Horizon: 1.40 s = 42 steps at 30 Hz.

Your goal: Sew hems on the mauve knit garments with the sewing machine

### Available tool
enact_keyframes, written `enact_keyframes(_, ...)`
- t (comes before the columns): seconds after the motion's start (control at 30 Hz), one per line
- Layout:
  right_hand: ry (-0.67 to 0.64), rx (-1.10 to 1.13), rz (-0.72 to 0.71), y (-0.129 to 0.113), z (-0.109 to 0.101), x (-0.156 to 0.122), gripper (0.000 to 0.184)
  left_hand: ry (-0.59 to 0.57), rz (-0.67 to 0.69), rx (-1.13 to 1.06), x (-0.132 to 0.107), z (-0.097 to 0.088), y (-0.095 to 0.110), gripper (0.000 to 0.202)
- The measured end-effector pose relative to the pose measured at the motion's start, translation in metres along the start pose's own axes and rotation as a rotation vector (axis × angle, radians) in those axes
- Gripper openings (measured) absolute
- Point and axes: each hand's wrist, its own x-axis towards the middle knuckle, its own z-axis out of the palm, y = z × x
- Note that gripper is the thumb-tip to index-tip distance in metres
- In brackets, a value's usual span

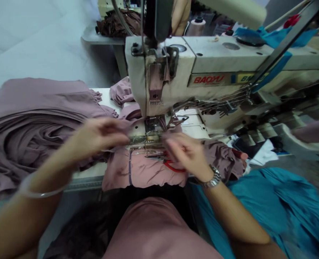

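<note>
My left hand (102, 133) is closed in a pinch on a piece of mauve fabric (125, 126), just left of the sewing machine's presser foot (152, 124). To the right of the foot, my right hand (187, 153) is blurred, its fingers closed on mauve fabric too. Below that hand, red-handled scissors (172, 166) lie on a pink cloth (145, 172) that covers the front of the machine bed. The sewing machine head (162, 79) stands over the work, and the fabric under its foot is partly hidden.
A thick pile of mauve fabric pieces (35, 118) lies on the left of the table. Teal fabric (280, 208) hangs at the lower right. Behind the machine are brown fabric scraps (121, 22), a thread cone (197, 27) and part of another person's arm (181, 16).
</note>
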Motion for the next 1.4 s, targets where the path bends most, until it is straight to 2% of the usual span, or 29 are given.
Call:
enact_keyframes(0.03,-0.198,-0.169,-0.159,0.000,0.004,0.003,0.025,-0.135,0.205,0.055,0.005,0.016,0.003,0.035)
enact_keyframes(0.07,-0.340,-0.334,-0.289,0.003,0.006,0.006,0.035,-0.149,0.351,0.157,0.009,0.032,0.003,0.035)
enact_keyframes(0.1,-0.414,-0.493,-0.379,0.008,0.005,0.009,0.045,-0.125,0.417,0.282,0.010,0.046,0.002,0.033)
enact_keyframes(0.2,-0.466,-0.816,-0.484,0.025,-0.005,0.013,0.056,0.010,0.530,0.546,0.005,0.069,-0.003,0.034)
enact_keyframes(0.3,-0.437,-0.877,-0.569,0.031,-0.013,0.013,0.047,0.092,0.586,0.601,-0.003,0.071,-0.001,0.031)
enact_keyframes(0.43,-0.367,-0.784,-0.641,0.019,-0.001,0.009,0.037,0.116,0.535,0.551,-0.011,0.072,0.010,0.028)
enact_keyframes(0.53,-0.367,-0.787,-0.573,0.011,0.008,0.007,0.042,0.090,0.490,0.502,-0.011,0.077,0.009,0.030)
enact_keyframes(0.67,-0.331,-0.921,-0.388,0.011,0.006,0.012,0.049,0.020,0.391,0.414,0.009,0.067,-0.019,0.032)
enact_keyframes(0.73,-0.291,-0.978,-0.323,0.013,0.003,0.014,0.046,0.011,0.322,0.302,0.025,0.055,-0.034,0.032)
enact_keyframes(0.8,-0.243,-1.009,-0.312,0.014,0.002,0.013,0.041,0.031,0.260,0.228,0.034,0.043,-0.037,0.033)
enact_keyframes(0.9,-0.215,-0.994,-0.383,0.011,0.008,0.006,0.036,0.109,0.299,0.300,0.025,0.043,-0.014,0.031)
enact_keyframes(1.0,-0.239,-0.936,-0.441,0.006,0.017,-0.004,0.037,0.100,0.482,0.400,-0.003,0.066,0.019,0.033)
enact_keyframes(1.07,-0.220,-0.924,-0.435,0.003,0.020,-0.008,0.038,0.096,0.509,0.440,-0.018,0.082,0.029,0.036)
enact_keyframes(1.17,-0.196,-0.912,-0.449,0.001,0.022,-0.008,0.039,0.087,0.431,0.476,-0.023,0.092,0.025,0.037)
enact_keyframes(1.27,-0.229,-0.852,-0.478,0.002,0.023,-0.005,0.039,0.050,0.371,0.502,-0.015,0.090,0.016,0.040)
enact_keyframes(1.4,-0.205,-0.734,-0.388,0.004,0.027,-0.003,0.038,0.085,0.328,0.509,-0.009,0.089,0.017,0.041)
